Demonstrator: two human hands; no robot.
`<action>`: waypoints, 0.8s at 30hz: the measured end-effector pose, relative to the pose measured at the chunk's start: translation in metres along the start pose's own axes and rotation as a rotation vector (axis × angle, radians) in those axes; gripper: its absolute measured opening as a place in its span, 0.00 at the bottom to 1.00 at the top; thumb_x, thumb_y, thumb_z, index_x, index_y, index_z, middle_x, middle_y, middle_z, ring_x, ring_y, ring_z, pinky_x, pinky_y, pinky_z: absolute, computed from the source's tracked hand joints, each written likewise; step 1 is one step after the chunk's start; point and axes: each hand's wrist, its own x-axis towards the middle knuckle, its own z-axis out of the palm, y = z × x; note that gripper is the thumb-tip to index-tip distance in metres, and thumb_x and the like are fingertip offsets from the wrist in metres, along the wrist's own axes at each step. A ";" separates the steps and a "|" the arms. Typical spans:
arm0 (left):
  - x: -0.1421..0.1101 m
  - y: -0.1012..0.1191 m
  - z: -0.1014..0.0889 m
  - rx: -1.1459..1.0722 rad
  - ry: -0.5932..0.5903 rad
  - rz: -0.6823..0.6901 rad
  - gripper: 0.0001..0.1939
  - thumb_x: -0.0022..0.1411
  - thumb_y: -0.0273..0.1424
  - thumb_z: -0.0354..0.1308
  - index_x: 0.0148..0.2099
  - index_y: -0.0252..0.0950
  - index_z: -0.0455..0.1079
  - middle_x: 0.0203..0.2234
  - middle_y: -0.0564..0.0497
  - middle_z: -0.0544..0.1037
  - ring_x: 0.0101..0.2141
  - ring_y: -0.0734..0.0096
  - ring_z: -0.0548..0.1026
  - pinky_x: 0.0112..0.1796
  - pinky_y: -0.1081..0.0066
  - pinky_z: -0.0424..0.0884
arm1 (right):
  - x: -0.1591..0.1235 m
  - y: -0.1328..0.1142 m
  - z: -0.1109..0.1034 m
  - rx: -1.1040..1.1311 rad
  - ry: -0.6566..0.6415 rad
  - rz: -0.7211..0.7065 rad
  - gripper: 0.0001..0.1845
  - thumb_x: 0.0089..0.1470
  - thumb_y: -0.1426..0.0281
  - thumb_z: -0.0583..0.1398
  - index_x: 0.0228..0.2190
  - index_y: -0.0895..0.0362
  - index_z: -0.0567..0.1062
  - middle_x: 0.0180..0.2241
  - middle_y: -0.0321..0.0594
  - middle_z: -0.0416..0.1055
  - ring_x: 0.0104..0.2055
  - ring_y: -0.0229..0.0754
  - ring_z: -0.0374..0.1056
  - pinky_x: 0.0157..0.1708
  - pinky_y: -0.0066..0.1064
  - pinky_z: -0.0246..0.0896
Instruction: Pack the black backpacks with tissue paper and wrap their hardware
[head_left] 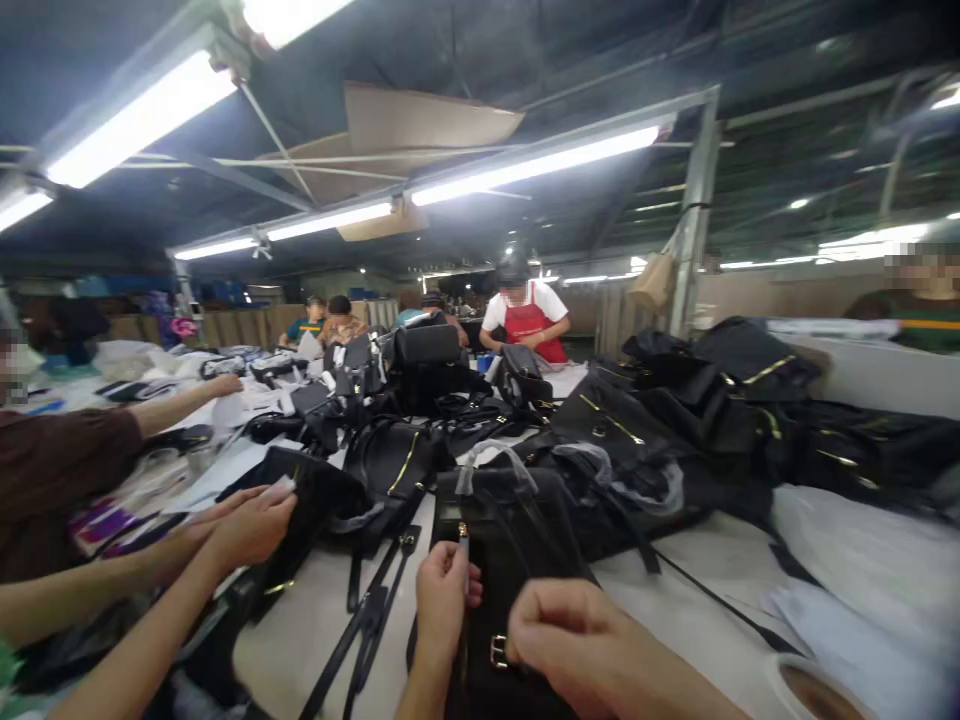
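A black bag (517,510) with a buckle (498,652) lies in front of me on the table. My left hand (446,595) is closed at the bag's left side, its thumb and fingers pinching a short strap end (463,542) with a gold fitting at the top. My right hand (570,630) is curled closed just right of the buckle, over the bag. Whatever its fingers grip, if anything, is hidden. Clear plastic wrap (499,455) covers the handle at the bag's top.
Black bags (615,420) are heaped beyond and to the right. Loose straps (367,620) lie left of my bag. A co-worker's hands (251,525) hold a black piece at left. A round container (814,690) with brown contents and plastic sheeting (855,550) are at right.
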 end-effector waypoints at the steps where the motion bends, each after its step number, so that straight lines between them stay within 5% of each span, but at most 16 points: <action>1: -0.002 -0.002 -0.001 -0.002 0.002 0.015 0.21 0.47 0.49 0.60 0.27 0.35 0.65 0.16 0.55 0.70 0.17 0.75 0.69 0.17 0.77 0.65 | 0.020 -0.020 0.017 -0.035 -0.082 -0.066 0.09 0.45 0.63 0.60 0.22 0.56 0.72 0.15 0.26 0.55 0.16 0.29 0.45 0.17 0.23 0.38; 4: -0.008 -0.006 -0.003 0.001 0.010 0.043 0.19 0.51 0.47 0.58 0.28 0.34 0.66 0.17 0.56 0.69 0.17 0.75 0.69 0.17 0.77 0.64 | 0.073 -0.040 0.035 -0.314 0.010 -0.155 0.08 0.47 0.68 0.55 0.21 0.57 0.70 0.17 0.29 0.60 0.19 0.31 0.51 0.19 0.24 0.42; 9: -0.011 -0.010 -0.002 0.063 0.036 0.067 0.15 0.58 0.43 0.53 0.31 0.35 0.66 0.20 0.54 0.71 0.19 0.73 0.71 0.18 0.76 0.65 | 0.128 -0.003 0.017 -0.564 0.182 -0.218 0.09 0.46 0.72 0.54 0.18 0.57 0.70 0.20 0.34 0.65 0.27 0.37 0.61 0.27 0.27 0.50; 13: -0.015 -0.007 -0.001 0.151 0.046 0.105 0.12 0.61 0.41 0.49 0.35 0.37 0.63 0.20 0.54 0.71 0.21 0.69 0.73 0.21 0.74 0.67 | 0.139 0.005 0.016 -0.620 0.173 -0.198 0.09 0.45 0.72 0.55 0.16 0.57 0.69 0.19 0.33 0.64 0.26 0.37 0.61 0.26 0.28 0.49; 17: -0.017 -0.007 -0.003 0.345 0.116 0.217 0.15 0.64 0.35 0.47 0.51 0.35 0.60 0.20 0.54 0.72 0.24 0.64 0.75 0.26 0.71 0.66 | 0.142 0.002 0.019 -0.662 0.188 -0.171 0.10 0.44 0.72 0.55 0.15 0.57 0.68 0.17 0.32 0.60 0.23 0.36 0.58 0.24 0.28 0.46; 24: -0.017 -0.006 -0.005 0.566 0.098 0.337 0.23 0.65 0.31 0.42 0.60 0.32 0.63 0.36 0.39 0.80 0.35 0.55 0.78 0.38 0.63 0.69 | 0.145 0.005 0.016 -0.647 0.183 -0.205 0.09 0.43 0.72 0.56 0.15 0.57 0.69 0.18 0.33 0.62 0.25 0.36 0.59 0.25 0.28 0.47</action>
